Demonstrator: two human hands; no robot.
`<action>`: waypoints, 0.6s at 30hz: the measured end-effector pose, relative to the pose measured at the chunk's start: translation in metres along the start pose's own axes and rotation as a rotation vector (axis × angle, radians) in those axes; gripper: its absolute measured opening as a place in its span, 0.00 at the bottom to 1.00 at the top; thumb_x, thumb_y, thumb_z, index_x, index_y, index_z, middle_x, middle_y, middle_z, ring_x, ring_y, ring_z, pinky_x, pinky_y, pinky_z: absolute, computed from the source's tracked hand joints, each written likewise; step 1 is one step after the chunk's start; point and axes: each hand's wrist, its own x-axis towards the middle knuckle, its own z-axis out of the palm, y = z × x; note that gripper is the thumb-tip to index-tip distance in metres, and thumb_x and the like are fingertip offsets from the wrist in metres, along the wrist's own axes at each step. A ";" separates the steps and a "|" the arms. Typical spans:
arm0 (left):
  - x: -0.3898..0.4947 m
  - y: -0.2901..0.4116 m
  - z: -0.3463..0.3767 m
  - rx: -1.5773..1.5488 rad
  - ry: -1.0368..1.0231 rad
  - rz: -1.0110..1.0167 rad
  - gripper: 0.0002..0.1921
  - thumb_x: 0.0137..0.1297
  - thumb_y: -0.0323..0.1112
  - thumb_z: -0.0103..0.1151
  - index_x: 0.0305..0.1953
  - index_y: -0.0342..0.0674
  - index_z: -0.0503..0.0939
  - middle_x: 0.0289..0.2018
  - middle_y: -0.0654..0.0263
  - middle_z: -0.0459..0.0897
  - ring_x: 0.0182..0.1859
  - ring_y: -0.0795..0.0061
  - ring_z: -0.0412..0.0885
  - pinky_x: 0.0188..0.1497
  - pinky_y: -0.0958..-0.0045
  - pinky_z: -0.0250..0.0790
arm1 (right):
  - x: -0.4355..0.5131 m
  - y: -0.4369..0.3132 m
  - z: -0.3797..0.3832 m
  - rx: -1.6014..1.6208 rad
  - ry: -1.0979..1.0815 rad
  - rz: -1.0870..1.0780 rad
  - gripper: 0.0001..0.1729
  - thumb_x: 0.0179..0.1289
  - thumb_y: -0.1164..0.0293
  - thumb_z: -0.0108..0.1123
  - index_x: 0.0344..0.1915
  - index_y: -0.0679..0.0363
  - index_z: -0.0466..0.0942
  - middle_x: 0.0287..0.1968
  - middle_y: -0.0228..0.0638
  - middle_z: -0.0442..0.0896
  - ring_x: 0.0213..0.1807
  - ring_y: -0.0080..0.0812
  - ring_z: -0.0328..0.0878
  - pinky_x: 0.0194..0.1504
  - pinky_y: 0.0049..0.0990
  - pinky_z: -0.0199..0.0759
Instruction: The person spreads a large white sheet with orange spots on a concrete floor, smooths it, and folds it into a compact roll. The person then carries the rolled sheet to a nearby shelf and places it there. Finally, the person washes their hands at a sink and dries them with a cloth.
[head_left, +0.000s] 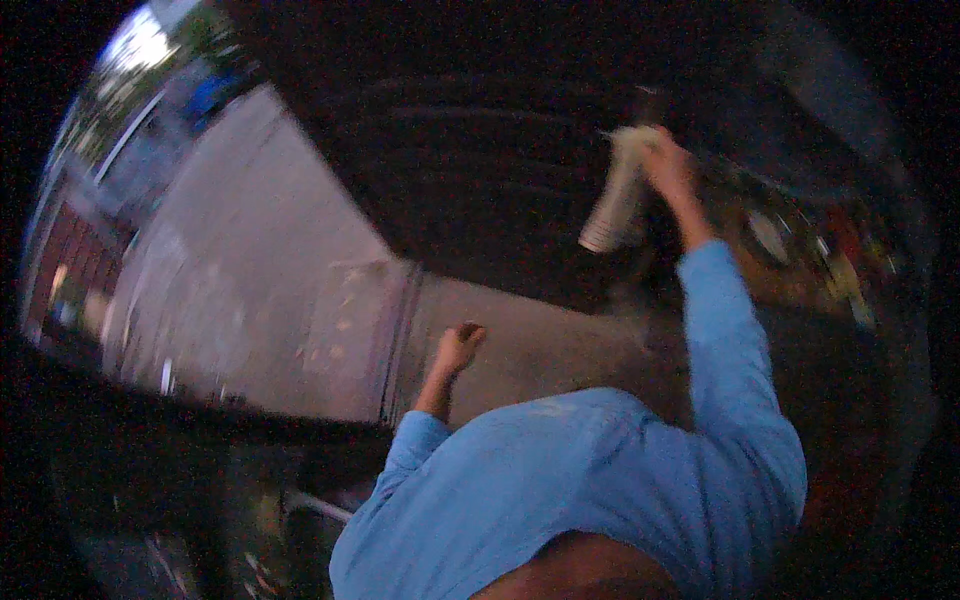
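My right hand (671, 165) is raised at the upper right, its fingers closed around the top of a pale, long object (615, 202). This object hangs down at a slant and widens to a lighter, ridged lower end. Blur keeps me from telling exactly what it is. Behind it spreads a large dark surface (480, 165) with faint curved lines. Lower and to the left, my left hand (460, 346) is held in front of my body above the floor, fingers curled in, with nothing plainly visible in them.
Pale concrete ground (240, 217) stretches off to the left. A dark narrow strip (399, 337) separates it from browner floor (525, 330) before me. Blurred colourful items (832, 255) stand at the right. At the far left are a reddish wall (79, 255) and a blue thing (210, 94).
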 end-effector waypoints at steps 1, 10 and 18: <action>-0.003 0.016 0.001 -0.027 0.023 -0.051 0.18 0.63 0.43 0.58 0.44 0.33 0.81 0.38 0.54 0.85 0.40 0.66 0.82 0.44 0.67 0.71 | 0.022 0.027 0.010 0.028 0.030 0.009 0.30 0.61 0.53 0.58 0.61 0.53 0.70 0.49 0.47 0.82 0.51 0.50 0.78 0.51 0.41 0.71; -0.047 0.008 0.020 -0.047 0.352 -0.249 0.17 0.62 0.45 0.57 0.39 0.34 0.82 0.32 0.54 0.85 0.34 0.61 0.82 0.39 0.59 0.71 | 0.082 0.076 0.027 -0.184 -0.159 -0.171 0.21 0.69 0.65 0.52 0.58 0.63 0.71 0.52 0.46 0.78 0.52 0.42 0.77 0.51 0.38 0.71; -0.011 0.106 0.020 -0.651 0.454 0.043 0.19 0.69 0.48 0.51 0.51 0.40 0.75 0.45 0.64 0.80 0.45 0.76 0.77 0.42 0.73 0.69 | 0.006 -0.032 0.057 1.098 -0.440 -0.583 0.19 0.69 0.69 0.52 0.58 0.63 0.70 0.55 0.37 0.75 0.57 0.35 0.70 0.59 0.33 0.65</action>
